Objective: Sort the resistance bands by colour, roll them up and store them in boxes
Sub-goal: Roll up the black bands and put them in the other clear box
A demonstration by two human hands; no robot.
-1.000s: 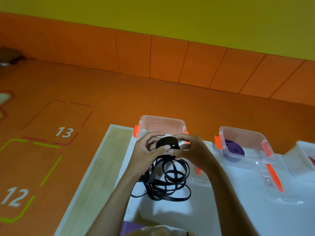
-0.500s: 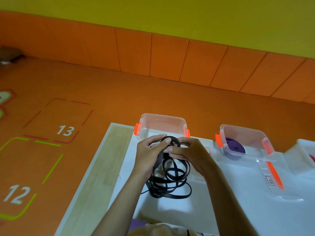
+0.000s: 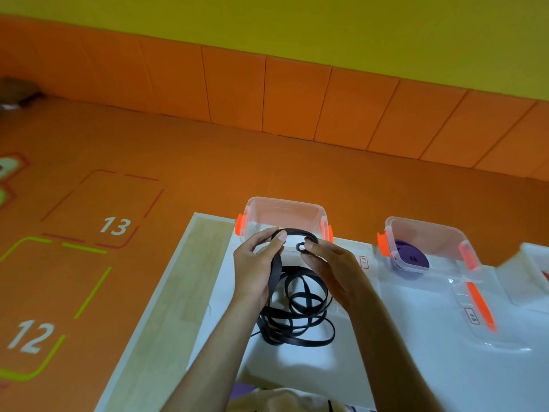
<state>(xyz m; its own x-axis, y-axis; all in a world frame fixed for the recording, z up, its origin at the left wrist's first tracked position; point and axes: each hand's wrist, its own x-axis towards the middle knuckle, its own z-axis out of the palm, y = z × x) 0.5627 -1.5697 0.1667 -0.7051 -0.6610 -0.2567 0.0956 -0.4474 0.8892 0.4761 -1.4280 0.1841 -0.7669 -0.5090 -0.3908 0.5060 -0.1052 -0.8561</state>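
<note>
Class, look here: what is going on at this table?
A person is rolling up a black resistance band. The left hand grips a stretch of it, the right hand pinches the small rolled start, and the rest lies tangled on the white table. A purple band already sits in the clear box to the right.

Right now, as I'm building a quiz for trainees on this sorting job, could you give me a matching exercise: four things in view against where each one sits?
Things:
1. black band
2. purple band
3. loose lid
4. near box

Places:
A. flat on the table, in front of the second box
B. coiled inside the second box
C. held by the left hand and right hand, loops trailing on the table
D. standing open just beyond the hands

Pairs: 1-C, 2-B, 3-A, 4-D
</note>
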